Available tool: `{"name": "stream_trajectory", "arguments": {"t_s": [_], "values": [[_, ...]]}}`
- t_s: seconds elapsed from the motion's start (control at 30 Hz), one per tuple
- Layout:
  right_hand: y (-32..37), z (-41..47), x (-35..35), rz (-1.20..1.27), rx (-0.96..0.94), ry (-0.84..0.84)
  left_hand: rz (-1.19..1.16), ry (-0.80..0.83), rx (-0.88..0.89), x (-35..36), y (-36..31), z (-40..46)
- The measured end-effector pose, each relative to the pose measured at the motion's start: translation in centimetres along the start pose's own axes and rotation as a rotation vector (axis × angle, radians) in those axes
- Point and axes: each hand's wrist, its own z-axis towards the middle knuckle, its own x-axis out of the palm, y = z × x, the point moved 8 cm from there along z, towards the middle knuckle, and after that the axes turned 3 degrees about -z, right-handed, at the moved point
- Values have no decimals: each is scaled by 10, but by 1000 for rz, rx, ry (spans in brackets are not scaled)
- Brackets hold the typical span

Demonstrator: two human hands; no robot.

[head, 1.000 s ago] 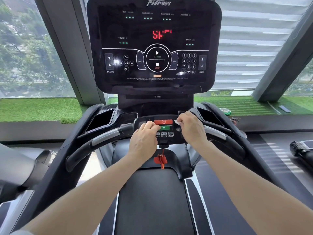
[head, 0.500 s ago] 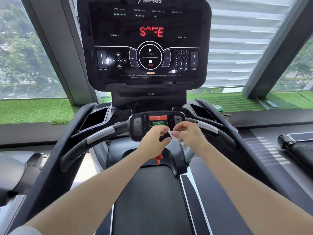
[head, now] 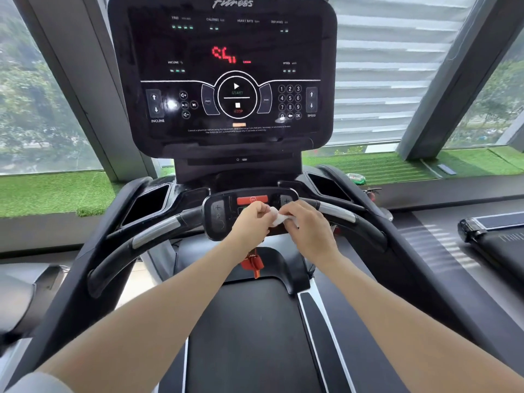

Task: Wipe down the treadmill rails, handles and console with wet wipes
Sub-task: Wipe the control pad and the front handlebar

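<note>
Wet wipe (head: pixel 279 218), limp and light, sits pinched between my left hand (head: pixel 251 222) and right hand (head: pixel 307 226), so I'd grip its edges before the handlebar control panel (head: pixel 218 215).

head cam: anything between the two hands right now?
Yes, in the head view: a white wipe spans the gap, pinched by the left hand and the right hand, in front of the small control panel.

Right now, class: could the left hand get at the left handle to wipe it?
Probably yes: the left hand is beside the left handle, nothing between, though both hands hold the wipe.
</note>
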Motion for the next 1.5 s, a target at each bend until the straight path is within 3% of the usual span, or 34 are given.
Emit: {"name": "stream_trajectory", "arguments": {"t_s": [0.13, 0.3, 0.6, 1.07, 1.17, 1.37, 1.5], "values": [[-23, 13, -5, 26, 318, -147, 297, -205, 251, -30, -18, -5], [-35, 15, 14, 26, 540, -113, 456, -376, 315, -68, -14, -17], [-2, 22, 35, 66, 533, -143, 500, -425, 293, -98, -3, -21], [66, 37, 73, 173, 376, -11, 520, -410, 277, -121, 8, -24], [54, 32, 51, 216, 386, -95, 518, -390, 285, -121, 9, -23], [-4, 18, 21, 69, 606, -192, 497, -373, 294, -119, 10, -22], [13, 24, 28, 33, 529, -211, 491, -369, 304, -122, 10, -22]]}}
